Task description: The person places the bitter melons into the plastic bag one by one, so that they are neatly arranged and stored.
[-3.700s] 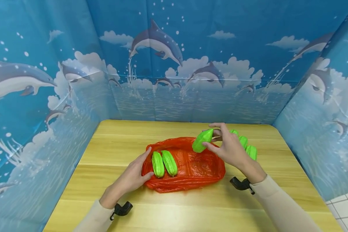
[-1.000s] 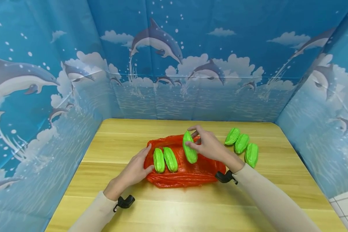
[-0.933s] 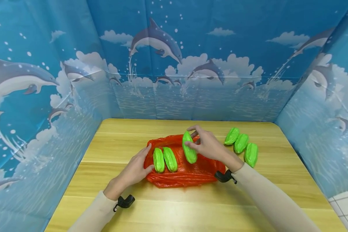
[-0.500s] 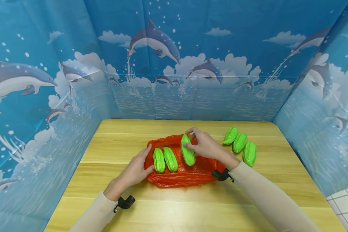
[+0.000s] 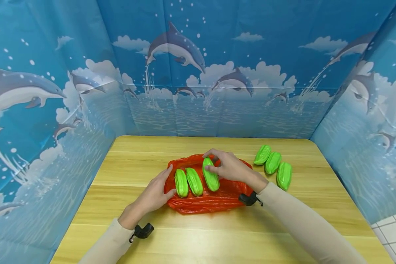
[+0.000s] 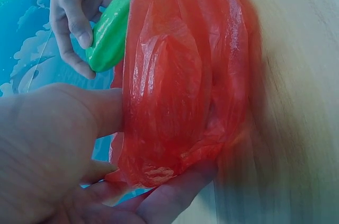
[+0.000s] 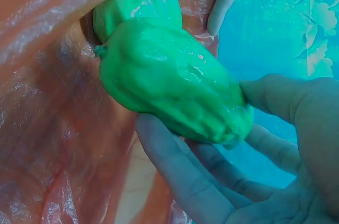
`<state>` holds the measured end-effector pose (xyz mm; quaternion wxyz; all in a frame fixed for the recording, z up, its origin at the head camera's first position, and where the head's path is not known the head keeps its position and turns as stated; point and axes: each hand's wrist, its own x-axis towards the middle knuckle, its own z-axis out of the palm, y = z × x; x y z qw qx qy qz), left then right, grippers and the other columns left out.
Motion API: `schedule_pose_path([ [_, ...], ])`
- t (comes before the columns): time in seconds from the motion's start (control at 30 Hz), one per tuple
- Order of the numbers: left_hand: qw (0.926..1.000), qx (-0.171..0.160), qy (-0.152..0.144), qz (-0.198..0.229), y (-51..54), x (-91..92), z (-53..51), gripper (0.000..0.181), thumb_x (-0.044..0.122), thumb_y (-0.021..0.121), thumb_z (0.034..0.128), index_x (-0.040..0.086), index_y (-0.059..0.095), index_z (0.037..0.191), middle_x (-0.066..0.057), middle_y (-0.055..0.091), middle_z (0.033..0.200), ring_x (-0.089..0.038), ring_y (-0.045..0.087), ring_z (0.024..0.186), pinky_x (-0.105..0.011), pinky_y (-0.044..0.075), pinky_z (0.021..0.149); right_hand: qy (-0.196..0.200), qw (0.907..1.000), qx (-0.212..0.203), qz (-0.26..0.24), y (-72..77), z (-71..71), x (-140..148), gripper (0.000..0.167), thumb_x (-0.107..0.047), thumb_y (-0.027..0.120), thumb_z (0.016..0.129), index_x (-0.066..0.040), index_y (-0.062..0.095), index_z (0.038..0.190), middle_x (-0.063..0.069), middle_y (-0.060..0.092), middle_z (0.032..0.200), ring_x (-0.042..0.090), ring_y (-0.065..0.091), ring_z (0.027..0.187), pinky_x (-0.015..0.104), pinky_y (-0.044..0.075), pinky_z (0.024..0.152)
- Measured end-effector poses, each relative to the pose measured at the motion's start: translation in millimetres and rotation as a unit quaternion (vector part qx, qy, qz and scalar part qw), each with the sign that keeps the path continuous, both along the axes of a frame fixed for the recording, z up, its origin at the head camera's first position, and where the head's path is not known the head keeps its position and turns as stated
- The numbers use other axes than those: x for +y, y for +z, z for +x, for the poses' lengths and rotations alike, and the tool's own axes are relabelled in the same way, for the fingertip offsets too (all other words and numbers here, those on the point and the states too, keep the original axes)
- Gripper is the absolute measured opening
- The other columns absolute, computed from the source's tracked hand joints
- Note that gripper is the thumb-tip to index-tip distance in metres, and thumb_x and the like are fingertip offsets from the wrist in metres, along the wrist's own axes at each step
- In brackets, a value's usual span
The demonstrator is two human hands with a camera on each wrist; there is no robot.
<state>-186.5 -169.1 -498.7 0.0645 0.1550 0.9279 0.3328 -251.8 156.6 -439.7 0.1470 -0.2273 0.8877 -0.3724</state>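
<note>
My right hand (image 5: 230, 168) holds a glossy green ribbed vegetable (image 5: 211, 179), slender with a small stem, between thumb and fingers. It is over the opening of a red plastic bag (image 5: 204, 207), just right of two like vegetables (image 5: 194, 182) lying side by side inside. In the right wrist view the held vegetable (image 7: 164, 75) overlaps another green one (image 7: 127, 9) behind it. At the bag's left end my left hand (image 5: 153, 190) grips its side. The left wrist view has the thumb over the bag's rim (image 6: 180, 75) and fingers beneath.
Three more green vegetables (image 5: 272, 162) lie in a slanting row on the wooden table (image 5: 198, 242), right of the bag. Blue dolphin-print curtains (image 5: 217, 110) enclose the back and sides. A black wrist mount (image 5: 143, 231) is on each arm.
Over the last second my right hand has moved left and down with its vegetable, closer to the two in the bag. Earlier it was near the bag's right end. My left hand stays put.
</note>
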Motion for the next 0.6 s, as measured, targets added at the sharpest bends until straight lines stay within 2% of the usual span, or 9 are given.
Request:
schedule_pose_path([
  [0.1, 1.0, -0.002, 0.002, 0.0, -0.1, -0.1, 1.1, 0.095, 0.018, 0.081, 0.1095, 0.004, 0.026, 0.185, -0.026, 0.036, 0.188, -0.051, 0.041, 0.173, -0.069, 0.038, 0.141, 0.001, 1.0, -0.004, 0.004, -0.9, -1.3, -2, 0.051, -0.03, 0.075, 0.116, -0.013, 0.063, 0.162, 0.023, 0.074, 0.14, 0.028, 0.084, 0.078, 0.046, 0.073, 0.078],
  [0.27, 1.0, 0.001, 0.003, -0.004, -0.7, 0.2, 2.2, 0.094, 0.016, 0.082, 0.1086, 0.003, 0.028, 0.185, -0.027, 0.038, 0.187, -0.052, 0.042, 0.172, -0.069, 0.039, 0.14, 0.007, 0.9997, -0.007, 0.02, -5.6, -2.9, -3, 0.052, -0.03, 0.077, 0.115, -0.01, 0.063, 0.162, 0.019, 0.077, 0.125, 0.038, 0.084, 0.08, 0.035, 0.068, 0.074],
  [0.37, 1.0, -0.002, 0.004, -0.005, 0.0, 0.8, 2.7, 0.094, 0.016, 0.082, 0.1088, 0.003, 0.027, 0.185, -0.026, 0.037, 0.188, -0.05, 0.041, 0.174, -0.067, 0.038, 0.141, 0.012, 0.9995, -0.013, 0.026, -7.8, -3.2, -3, 0.053, -0.029, 0.077, 0.115, -0.008, 0.062, 0.162, 0.018, 0.077, 0.122, 0.039, 0.083, 0.081, 0.035, 0.067, 0.073],
  [0.6, 1.0, -0.002, 0.003, 0.0, 0.7, 2.4, 3.3, 0.094, 0.016, 0.082, 0.1088, 0.003, 0.028, 0.185, -0.026, 0.037, 0.188, -0.05, 0.041, 0.174, -0.067, 0.038, 0.141, 0.016, 0.9986, -0.032, 0.038, -10.4, -4.3, 0, 0.057, -0.025, 0.079, 0.114, -0.006, 0.06, 0.165, 0.021, 0.078, 0.132, 0.035, 0.086, 0.083, 0.041, 0.072, 0.082],
])
